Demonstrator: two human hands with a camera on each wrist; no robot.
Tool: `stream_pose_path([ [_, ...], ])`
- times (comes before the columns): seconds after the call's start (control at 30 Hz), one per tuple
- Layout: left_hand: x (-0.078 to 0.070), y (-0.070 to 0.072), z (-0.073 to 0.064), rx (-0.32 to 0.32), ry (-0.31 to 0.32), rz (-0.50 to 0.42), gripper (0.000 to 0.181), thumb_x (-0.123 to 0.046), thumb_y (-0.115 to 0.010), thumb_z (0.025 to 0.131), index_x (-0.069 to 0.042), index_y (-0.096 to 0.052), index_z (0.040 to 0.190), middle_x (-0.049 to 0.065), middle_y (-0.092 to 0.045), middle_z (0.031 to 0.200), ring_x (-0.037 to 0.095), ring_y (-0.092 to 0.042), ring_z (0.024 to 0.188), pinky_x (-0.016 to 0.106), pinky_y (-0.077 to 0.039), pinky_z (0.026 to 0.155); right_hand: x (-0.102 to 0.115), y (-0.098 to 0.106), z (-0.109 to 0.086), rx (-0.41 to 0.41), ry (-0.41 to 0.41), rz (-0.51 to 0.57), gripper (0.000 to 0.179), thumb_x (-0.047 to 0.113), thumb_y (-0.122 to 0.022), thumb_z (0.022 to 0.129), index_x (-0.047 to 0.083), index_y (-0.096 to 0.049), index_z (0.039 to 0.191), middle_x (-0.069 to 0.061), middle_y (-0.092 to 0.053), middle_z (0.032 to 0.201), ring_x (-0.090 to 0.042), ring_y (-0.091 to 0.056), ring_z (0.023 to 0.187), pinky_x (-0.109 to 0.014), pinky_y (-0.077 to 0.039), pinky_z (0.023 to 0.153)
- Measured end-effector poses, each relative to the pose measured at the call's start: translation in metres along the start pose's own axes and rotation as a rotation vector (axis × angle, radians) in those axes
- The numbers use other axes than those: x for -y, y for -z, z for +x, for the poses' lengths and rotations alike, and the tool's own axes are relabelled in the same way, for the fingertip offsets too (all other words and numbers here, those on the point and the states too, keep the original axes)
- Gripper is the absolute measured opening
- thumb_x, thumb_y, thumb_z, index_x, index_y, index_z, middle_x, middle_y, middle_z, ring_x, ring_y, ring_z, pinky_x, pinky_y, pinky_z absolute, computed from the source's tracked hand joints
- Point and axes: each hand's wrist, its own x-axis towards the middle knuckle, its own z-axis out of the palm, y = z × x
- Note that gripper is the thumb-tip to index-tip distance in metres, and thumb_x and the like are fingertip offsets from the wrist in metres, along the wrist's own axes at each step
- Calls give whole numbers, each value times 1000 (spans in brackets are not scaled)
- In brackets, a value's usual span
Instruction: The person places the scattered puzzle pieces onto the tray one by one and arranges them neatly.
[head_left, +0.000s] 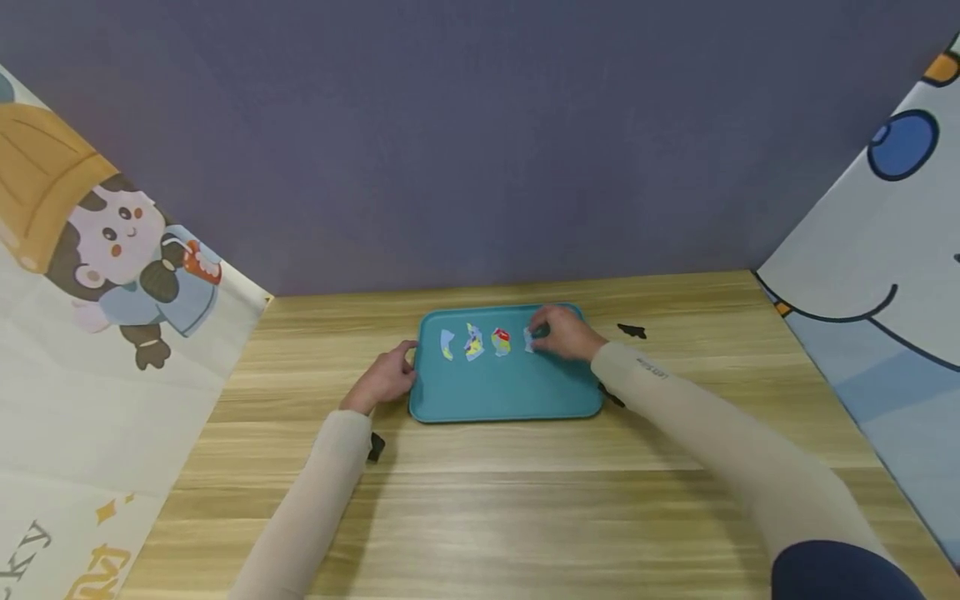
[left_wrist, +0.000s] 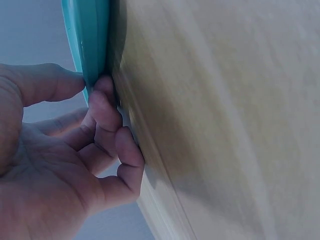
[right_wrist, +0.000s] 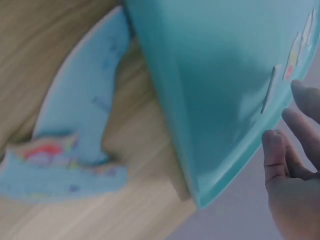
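On a teal tray lie several flat cut-out pieces with printed pictures, set in a row. Among them are a pale blue and yellow piece, a yellow and blue piece, and a piece with a red patch. My left hand grips the tray's left rim, thumb against the edge and fingers curled at its underside. Above the tray's right part, my right hand is beside the rightmost pale blue piece. In the right wrist view its slightly bent fingers stand apart from that piece.
The tray stands on a wood-grain table before a grey-purple wall. A dark flat shape lies right of the tray. Light blue printed pieces, blurred, lie on the wood beside the tray. Cartoon-printed panels flank both sides.
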Motion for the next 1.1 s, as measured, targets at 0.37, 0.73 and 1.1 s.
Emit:
stream_pose_path([
  [0.37, 2, 2, 0, 1, -7, 4, 59, -5, -53, 90, -2, -30, 145, 16, -62, 98, 21, -58, 78, 36, -49, 69, -12, 22, -17, -42, -13, 50, 32, 12, -73, 83, -2, -67, 112, -19, -53, 128, -35, -45, 121, -47, -38, 97],
  [0.73, 4, 3, 0, -1, -14, -1, 59, -4, -53, 90, -1, -30, 144, 17, -62, 98, 22, -58, 77, 35, -49, 66, -35, 37, -41, -79, 21, 99, 30, 11, -73, 83, -2, -66, 109, -20, -55, 123, -35, -48, 116, -50, -40, 94],
  [1.1, 3, 0, 1, -3, -12, -1, 59, -4, -53, 90, -2, -30, 144, 16, -62, 96, 21, -58, 77, 34, -49, 66, -50, 44, -72, -95, 33, 53, 31, 10, -74, 82, -2, -66, 109, -15, -60, 109, -33, -55, 102, -48, -46, 83],
])
